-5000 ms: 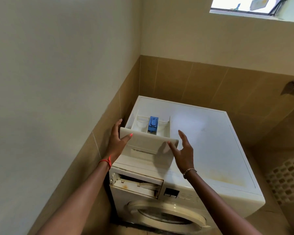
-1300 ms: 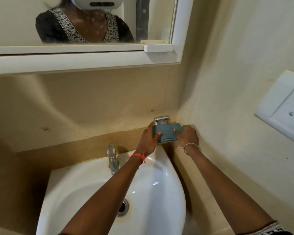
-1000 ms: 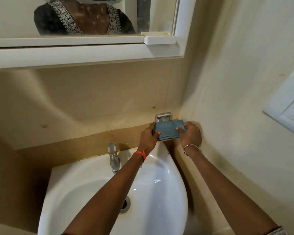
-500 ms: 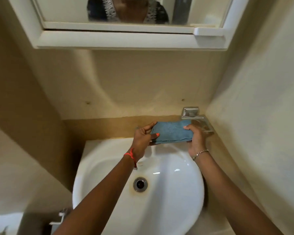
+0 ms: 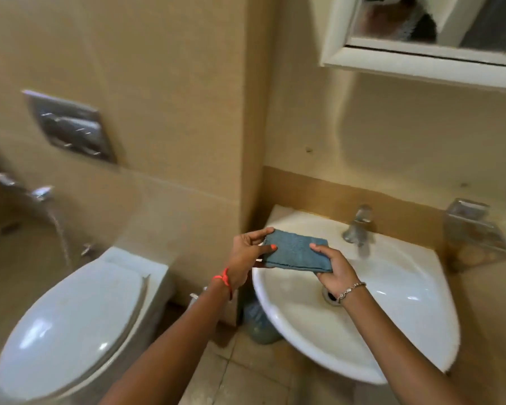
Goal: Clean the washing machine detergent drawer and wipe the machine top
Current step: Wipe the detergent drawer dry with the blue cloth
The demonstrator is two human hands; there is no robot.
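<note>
A folded blue cloth [image 5: 296, 252] hangs in the air over the left rim of the white washbasin [image 5: 392, 331]. My left hand [image 5: 246, 255] pinches its left end between thumb and fingers. My right hand [image 5: 332, 268] grips its right end, thumb on top. The washing machine and its detergent drawer are out of view.
A chrome tap [image 5: 357, 226] stands at the back of the basin. A clear soap holder [image 5: 473, 232] is fixed on the wall at the right. A white toilet [image 5: 70, 320] with its lid down sits at the left, below a steel flush plate [image 5: 70, 127]. A mirror cabinet [image 5: 421, 33] hangs above.
Both hands lifted the blue cloth off the soap holder and carried it left across the basin. My view swung left, so the toilet now shows.
</note>
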